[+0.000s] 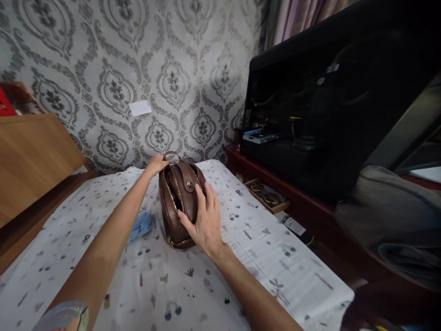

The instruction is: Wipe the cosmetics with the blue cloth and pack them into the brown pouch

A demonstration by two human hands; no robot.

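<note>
- I see the left hand (156, 164) fingers curled on the far end of the brown leather handbag (179, 204).
- Right hand (203, 220) fingers spread flat against its near side.
- Handbag stands on the patterned white bedsheet (262, 248).

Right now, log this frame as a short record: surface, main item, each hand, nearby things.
surface: white patterned bedsheet on a bed
main item: brown leather handbag, standing upright, top open
left hand: grips the far end of the bag by its strap
right hand: palm pressed flat on the bag's near side
nearby: crumpled blue cloth left of the bag; gold bangles in an open wooden drawer at right
</note>
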